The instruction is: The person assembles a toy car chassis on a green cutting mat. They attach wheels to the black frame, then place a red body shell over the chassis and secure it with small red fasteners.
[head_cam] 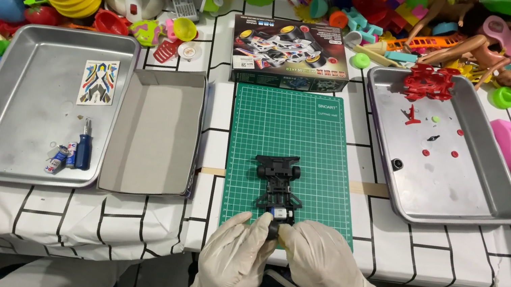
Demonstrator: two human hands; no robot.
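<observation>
A black toy car chassis [278, 182] lies lengthwise on the green cutting mat [298, 130], front wheels at its far end. Both my hands wear white gloves and meet at the chassis's near end. My left hand [228, 262] and my right hand [331, 271] pinch a small black wheel [273, 227] between their fingertips, right against the rear of the chassis. What the fingers cover is hidden.
Left metal tray [9, 145] holds a sticker sheet [98, 82], a small blue screwdriver [84, 145] and batteries. A grey box lid [154, 134] leans on it. Right metal tray [465, 197] holds red plastic parts [429, 83]. The kit box [290, 53] stands behind the mat; toys crowd the back.
</observation>
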